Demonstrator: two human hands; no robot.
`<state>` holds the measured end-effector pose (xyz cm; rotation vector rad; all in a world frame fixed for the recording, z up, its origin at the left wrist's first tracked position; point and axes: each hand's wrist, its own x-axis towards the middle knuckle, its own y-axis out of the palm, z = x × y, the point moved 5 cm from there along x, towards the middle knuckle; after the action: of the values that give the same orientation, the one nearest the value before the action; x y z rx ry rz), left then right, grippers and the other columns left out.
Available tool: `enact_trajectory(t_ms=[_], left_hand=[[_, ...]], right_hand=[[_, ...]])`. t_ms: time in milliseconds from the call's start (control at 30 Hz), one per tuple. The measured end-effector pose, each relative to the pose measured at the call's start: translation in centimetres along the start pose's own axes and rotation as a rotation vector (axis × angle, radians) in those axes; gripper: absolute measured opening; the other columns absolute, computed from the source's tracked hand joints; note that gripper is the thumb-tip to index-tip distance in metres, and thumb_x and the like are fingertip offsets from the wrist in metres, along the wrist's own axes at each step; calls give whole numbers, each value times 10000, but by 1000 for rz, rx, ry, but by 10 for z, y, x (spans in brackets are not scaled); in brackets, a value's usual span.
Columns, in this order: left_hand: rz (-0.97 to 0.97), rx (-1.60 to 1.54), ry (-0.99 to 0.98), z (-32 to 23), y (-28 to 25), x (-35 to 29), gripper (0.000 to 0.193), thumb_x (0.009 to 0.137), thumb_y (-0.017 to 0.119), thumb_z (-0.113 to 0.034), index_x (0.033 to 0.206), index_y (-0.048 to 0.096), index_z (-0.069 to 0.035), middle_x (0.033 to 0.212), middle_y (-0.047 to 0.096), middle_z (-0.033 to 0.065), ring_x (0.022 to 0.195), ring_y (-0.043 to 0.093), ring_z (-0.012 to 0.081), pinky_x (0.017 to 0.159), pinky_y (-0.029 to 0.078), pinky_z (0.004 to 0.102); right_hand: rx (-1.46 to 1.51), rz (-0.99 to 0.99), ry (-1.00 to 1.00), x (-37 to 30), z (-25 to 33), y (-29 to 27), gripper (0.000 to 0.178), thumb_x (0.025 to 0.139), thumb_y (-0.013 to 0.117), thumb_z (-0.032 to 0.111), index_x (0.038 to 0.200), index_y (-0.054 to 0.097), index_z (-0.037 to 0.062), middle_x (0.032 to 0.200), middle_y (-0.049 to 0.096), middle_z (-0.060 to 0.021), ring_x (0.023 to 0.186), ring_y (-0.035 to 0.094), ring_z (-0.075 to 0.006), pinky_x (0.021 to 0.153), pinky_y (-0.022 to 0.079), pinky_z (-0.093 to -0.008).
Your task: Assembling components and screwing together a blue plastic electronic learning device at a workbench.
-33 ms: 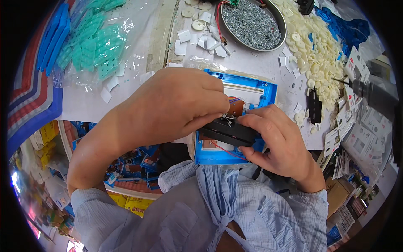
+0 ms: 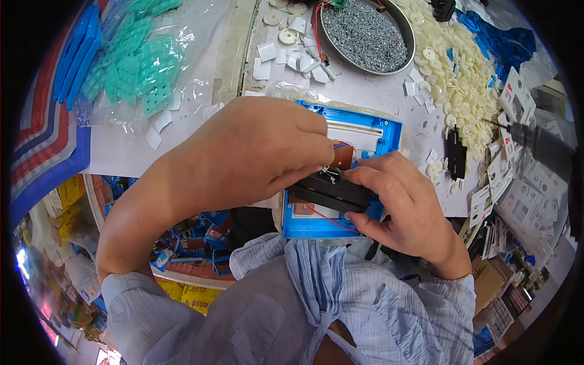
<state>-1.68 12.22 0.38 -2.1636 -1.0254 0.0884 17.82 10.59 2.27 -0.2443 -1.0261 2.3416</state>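
Note:
A black rectangular part [image 2: 331,190] with thin wires is held over an open blue plastic housing [image 2: 389,131] on the white work table. My left hand [image 2: 249,152] covers the housing's left half, its fingertips pinching the black part's left end. My right hand [image 2: 404,207] grips the part's right end and the housing's lower right corner. A brown component [image 2: 342,156] with red and blue wires sits inside the housing, just above the black part.
A round metal pan of screws [image 2: 365,33] sits at the back. A heap of cream plastic discs [image 2: 453,73] lies to its right, bags of teal parts [image 2: 137,67] at left, white printed cards [image 2: 514,188] at right. A black part [image 2: 456,152] lies right of the housing.

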Motion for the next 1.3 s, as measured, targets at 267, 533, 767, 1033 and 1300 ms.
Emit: enact_trajectory(t_ms=[267, 533, 767, 1033, 1300], left_hand=[[148, 91, 94, -8, -1, 10, 179, 724, 718, -105, 856, 603, -69, 811, 565, 69, 798, 634, 309, 678, 511, 430], [290, 181, 96, -14, 0, 18, 121, 774, 676, -102, 876, 632, -56, 818, 585, 73, 804, 648, 307, 694, 518, 424], [314, 287, 105, -23, 0, 18, 86, 818, 636, -145, 783, 605, -72, 771, 568, 57, 759, 636, 266, 666, 509, 400], [274, 236, 30, -30, 1, 6, 89, 791, 626, -135, 776, 578, -62, 783, 545, 55, 737, 616, 256, 631, 500, 383], [74, 140, -145, -38, 11, -23, 159, 800, 682, -56, 944, 659, 7, 956, 647, 110, 813, 665, 284, 683, 539, 409]], right_hand=[[12, 5, -27, 3, 1, 1, 588, 671, 787, 36, 1225, 595, -12, 1096, 627, -170, 874, 612, -344, 718, 542, -418], [4, 16, -6, 3, 2, 0, 577, 672, 781, 59, 1218, 605, -1, 1104, 626, -166, 879, 614, -342, 715, 550, -419], [-63, 76, -19, 4, 3, 1, 533, 711, 759, 121, 1220, 626, 36, 1080, 606, -129, 873, 588, -310, 699, 548, -387], [-210, 140, -53, 10, 14, 4, 469, 759, 713, 124, 1216, 628, 63, 1004, 560, -72, 870, 565, -248, 657, 533, -324], [-361, 271, -57, 11, 23, 4, 429, 810, 676, 116, 1228, 599, 55, 1033, 560, -71, 931, 565, -246, 668, 555, -289]])
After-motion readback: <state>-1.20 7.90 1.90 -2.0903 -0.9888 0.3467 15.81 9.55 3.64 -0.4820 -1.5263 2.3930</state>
